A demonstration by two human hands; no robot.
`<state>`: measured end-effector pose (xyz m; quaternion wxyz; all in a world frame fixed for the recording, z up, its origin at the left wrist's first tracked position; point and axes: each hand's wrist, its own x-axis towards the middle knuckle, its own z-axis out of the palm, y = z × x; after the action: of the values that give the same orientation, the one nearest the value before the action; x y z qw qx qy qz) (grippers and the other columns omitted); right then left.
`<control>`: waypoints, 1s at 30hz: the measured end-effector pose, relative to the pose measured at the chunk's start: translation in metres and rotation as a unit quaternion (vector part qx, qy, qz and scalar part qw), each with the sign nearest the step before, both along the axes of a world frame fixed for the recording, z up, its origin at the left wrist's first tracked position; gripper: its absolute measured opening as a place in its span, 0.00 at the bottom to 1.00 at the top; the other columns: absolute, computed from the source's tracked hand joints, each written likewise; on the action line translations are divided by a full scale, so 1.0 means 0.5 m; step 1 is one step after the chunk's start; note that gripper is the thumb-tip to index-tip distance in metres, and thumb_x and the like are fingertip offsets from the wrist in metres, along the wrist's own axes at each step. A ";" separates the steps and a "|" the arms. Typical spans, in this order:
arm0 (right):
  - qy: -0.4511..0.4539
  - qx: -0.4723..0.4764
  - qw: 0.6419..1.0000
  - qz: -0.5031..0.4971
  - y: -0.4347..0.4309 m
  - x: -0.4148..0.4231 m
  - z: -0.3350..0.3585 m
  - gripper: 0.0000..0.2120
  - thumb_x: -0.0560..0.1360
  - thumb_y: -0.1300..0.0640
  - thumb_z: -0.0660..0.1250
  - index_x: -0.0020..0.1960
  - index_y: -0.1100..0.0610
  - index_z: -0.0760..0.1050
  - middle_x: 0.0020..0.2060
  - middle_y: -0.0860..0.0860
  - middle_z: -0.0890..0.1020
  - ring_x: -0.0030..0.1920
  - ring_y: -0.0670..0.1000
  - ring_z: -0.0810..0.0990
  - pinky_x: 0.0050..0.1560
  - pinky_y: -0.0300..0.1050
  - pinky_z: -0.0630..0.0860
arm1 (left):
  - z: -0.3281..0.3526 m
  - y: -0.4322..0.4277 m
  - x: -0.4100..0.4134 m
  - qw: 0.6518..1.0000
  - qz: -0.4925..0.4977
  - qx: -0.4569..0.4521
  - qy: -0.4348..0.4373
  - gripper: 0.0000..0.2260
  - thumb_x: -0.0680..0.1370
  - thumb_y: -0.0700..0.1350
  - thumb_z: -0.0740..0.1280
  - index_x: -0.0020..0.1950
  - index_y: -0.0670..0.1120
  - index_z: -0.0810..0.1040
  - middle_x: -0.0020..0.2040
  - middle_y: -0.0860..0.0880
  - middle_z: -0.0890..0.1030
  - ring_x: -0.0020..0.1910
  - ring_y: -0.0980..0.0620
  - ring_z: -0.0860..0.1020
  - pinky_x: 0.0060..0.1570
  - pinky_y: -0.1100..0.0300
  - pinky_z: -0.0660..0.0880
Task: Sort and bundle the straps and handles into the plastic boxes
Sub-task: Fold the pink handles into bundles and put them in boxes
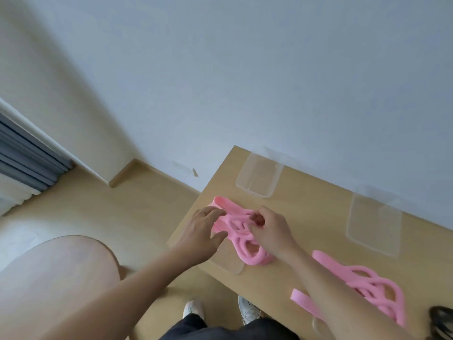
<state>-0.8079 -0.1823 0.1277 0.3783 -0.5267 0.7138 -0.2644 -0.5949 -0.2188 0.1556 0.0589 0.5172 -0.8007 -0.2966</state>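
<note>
Head view: left hand (204, 229) lay spread, pinning the pink strap bundle (241, 235) near the table's (306, 212) left edge, while right hand (268, 229) pinched its loops, likely gathering them; two clear boxes (258, 176) stood open beyond, with bare tabletop between.

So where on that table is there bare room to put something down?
Bare wood lies between the two clear boxes, and between the right hand and the farther box. The near left corner is crowded: both hands, left, work a pink bundle; more straps fill the near right.
</note>
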 end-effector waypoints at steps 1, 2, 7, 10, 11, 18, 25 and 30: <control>-0.053 0.006 0.998 -0.019 -0.009 0.001 0.016 0.05 0.74 0.57 0.71 0.43 0.48 0.79 0.37 0.45 0.84 0.38 0.43 0.81 0.40 0.36 0.75 | 0.006 -0.017 -0.007 1.000 -0.020 0.003 0.008 0.22 0.80 0.44 0.71 0.74 0.47 0.75 0.73 0.50 0.75 0.74 0.48 0.70 0.70 0.64 0.60; -0.096 0.002 0.995 -0.034 -0.018 0.003 0.033 0.04 0.74 0.57 0.72 0.43 0.49 0.80 0.37 0.47 0.84 0.37 0.44 0.81 0.40 0.39 0.77 | 0.013 -0.035 -0.015 0.999 -0.039 0.005 0.020 0.22 0.81 0.42 0.70 0.76 0.47 0.74 0.75 0.51 0.74 0.75 0.49 0.68 0.70 0.65 0.59; -0.241 -0.076 0.957 -0.142 -0.051 0.031 0.147 0.07 0.76 0.63 0.73 0.42 0.53 0.84 0.34 0.50 0.83 0.34 0.47 0.80 0.34 0.43 0.79 | 0.063 -0.124 -0.028 0.986 -0.088 0.093 0.102 0.12 0.83 0.41 0.66 0.65 0.51 0.82 0.59 0.55 0.84 0.59 0.53 0.80 0.62 0.54 0.75; -0.286 -0.117 0.929 -0.204 -0.047 0.045 0.210 0.06 0.77 0.63 0.72 0.45 0.55 0.86 0.39 0.53 0.86 0.38 0.51 0.83 0.40 0.45 0.82 | 0.097 -0.162 -0.027 0.968 -0.110 0.149 0.168 0.06 0.82 0.44 0.69 0.49 0.47 0.85 0.45 0.47 0.85 0.44 0.54 0.80 0.49 0.52 0.76; -0.303 -0.131 0.917 -0.223 -0.044 0.046 0.227 0.06 0.77 0.63 0.71 0.48 0.56 0.86 0.42 0.56 0.87 0.41 0.53 0.84 0.45 0.48 0.84 | 0.112 -0.172 -0.028 0.959 -0.116 0.164 0.198 0.06 0.82 0.44 0.69 0.48 0.48 0.85 0.44 0.44 0.85 0.41 0.53 0.78 0.46 0.53 0.75; -0.210 -0.162 0.902 -0.340 -0.027 0.035 0.352 0.14 0.83 0.53 0.62 0.48 0.55 0.84 0.43 0.54 0.88 0.45 0.54 0.86 0.36 0.45 0.81 | 0.208 -0.179 -0.060 0.888 -0.154 0.254 0.351 0.06 0.84 0.48 0.67 0.52 0.55 0.85 0.44 0.46 0.88 0.42 0.46 0.87 0.48 0.51 0.84; -0.161 -0.315 0.901 -0.250 0.011 0.029 0.470 0.06 0.75 0.54 0.72 0.48 0.54 0.87 0.46 0.52 0.87 0.49 0.52 0.85 0.46 0.45 0.82 | 0.298 -0.153 -0.100 0.829 -0.136 0.300 0.452 0.10 0.83 0.46 0.68 0.61 0.46 0.84 0.50 0.44 0.88 0.49 0.43 0.87 0.54 0.48 0.83; 0.057 -0.388 0.905 -0.165 0.039 0.036 0.487 0.09 0.73 0.63 0.77 0.48 0.51 0.87 0.45 0.46 0.86 0.50 0.51 0.85 0.54 0.43 0.80 | 0.356 -0.142 -0.104 0.785 -0.180 0.326 0.495 0.13 0.80 0.47 0.68 0.60 0.44 0.86 0.56 0.41 0.87 0.56 0.41 0.85 0.57 0.52 0.82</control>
<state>-0.7899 -0.1630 0.3710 0.0542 -0.5205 0.6520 -0.5487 -0.6468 -0.2895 0.3336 0.2204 0.1342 -0.5964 -0.7601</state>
